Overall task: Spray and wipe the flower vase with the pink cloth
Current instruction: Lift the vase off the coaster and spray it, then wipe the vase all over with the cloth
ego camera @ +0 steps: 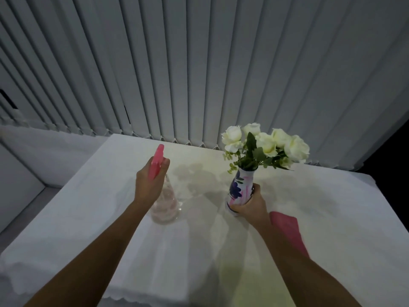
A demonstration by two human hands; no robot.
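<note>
Head view. A table [88, 207] covered with a white cloth fills the lower part of the view, with grey vertical blinds [199, 63] hanging behind its far edge.

Left hand [147, 185]: curled round the neck of a spray bottle [166, 207], just below its pink trigger head. The thumb lies against the head on the far side. The bottle's body is clear and stands left of the table's centre. Whether its base rests on the table cannot be told.

Right hand [251, 206]: clamped round the lower body of the vase [239, 187], fingers wrapping it from the right side. The vase is white with blue and pink painted marks and stands right of centre on the table, well apart from the bottle. It leans, its mouth further right than its base. Contact between base and table cannot be confirmed. A bunch of white roses [265, 142] with green leaves rises from its mouth.

Pink cloth [287, 231]: lies flat on the table, just beside the right wrist and partly hidden behind the right forearm. Neither hand touches it.
</note>
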